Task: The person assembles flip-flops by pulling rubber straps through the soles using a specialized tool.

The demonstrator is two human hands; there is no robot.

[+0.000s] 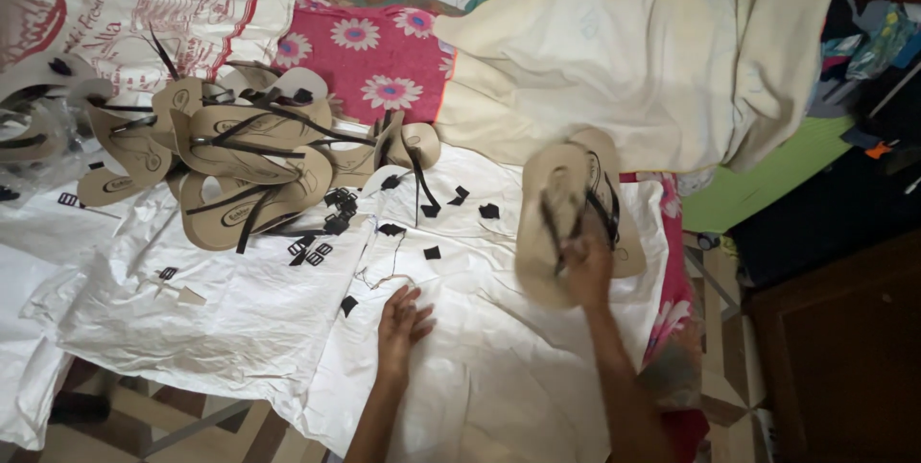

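I saw the right hand (585, 266) with fingers pinching two tan sandals (566, 209) by their black straps above the white sheet (499, 367); they looked light and flexible. Left hand (401, 324) rested flat, fingers spread.

Matt tan foam-like sandals (566, 213); crinkled white woven plastic sheet (240, 319); soft cream cloth (652, 50); printed floral cloth (374, 60).

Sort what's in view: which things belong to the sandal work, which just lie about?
In the work: right hand gripping tan sandals; left hand on white sheet; sandal pile; black buckles.
Lying about: cream blanket; floral cloth; printed sacks.
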